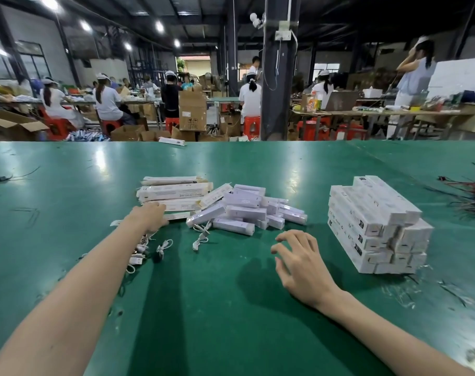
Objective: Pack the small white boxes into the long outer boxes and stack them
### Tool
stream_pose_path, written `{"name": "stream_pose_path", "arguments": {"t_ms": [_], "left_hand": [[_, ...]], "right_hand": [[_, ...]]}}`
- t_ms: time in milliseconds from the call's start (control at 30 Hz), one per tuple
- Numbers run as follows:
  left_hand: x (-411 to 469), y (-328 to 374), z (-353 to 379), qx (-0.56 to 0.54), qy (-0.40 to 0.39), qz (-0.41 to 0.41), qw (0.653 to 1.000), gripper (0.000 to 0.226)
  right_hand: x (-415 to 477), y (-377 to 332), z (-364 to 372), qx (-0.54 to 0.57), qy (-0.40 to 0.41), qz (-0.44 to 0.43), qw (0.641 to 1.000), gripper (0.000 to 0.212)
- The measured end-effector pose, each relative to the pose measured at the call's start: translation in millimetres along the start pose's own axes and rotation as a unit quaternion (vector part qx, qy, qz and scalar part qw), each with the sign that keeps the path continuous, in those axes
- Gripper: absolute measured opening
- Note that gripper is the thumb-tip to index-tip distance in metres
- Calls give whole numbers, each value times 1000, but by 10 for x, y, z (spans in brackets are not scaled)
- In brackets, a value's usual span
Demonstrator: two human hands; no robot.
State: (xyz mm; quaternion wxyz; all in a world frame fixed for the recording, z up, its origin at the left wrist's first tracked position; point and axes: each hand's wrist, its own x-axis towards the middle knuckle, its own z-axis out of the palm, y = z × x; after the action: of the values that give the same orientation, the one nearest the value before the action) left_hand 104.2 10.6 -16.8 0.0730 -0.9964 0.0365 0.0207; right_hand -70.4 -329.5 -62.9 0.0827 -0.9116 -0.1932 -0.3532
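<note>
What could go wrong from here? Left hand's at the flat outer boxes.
1. The finished stack looks uneven, its layers offset; adding more could topple it.
2. Loose white cables lie against the pile of small white boxes; pulling a box may drag one along.
3. The left hand reaches the flat outer boxes, which overlap loosely; it may pick up two.

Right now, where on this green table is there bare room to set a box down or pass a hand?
Free: the strip between the loose small white boxes and the finished stack, and the table nearer than the right hand. Crowded: the flat outer boxes at the left hand, and the white cables just nearer.
</note>
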Motion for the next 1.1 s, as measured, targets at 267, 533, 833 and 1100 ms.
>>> {"name": "stream_pose_path", "arguments": {"t_ms": [267,533,833,1100], "left_hand": [[27,-54,16,-95,-18,30,995,33],[-20,-50,11,-147,-23,22,989,47],[22,-109,43,-260,-36,10,965,43],[52,-166,-19,-197,-58,-6,979,39]], "right_hand": [[7,-2,-14,20,-13,4,1000,20],[-11,-27,-24,15,-4,5,1000,18],[6,-20,-36,12,2,4,1000,20],[17,-16,-20,12,2,1,1000,20]]}}
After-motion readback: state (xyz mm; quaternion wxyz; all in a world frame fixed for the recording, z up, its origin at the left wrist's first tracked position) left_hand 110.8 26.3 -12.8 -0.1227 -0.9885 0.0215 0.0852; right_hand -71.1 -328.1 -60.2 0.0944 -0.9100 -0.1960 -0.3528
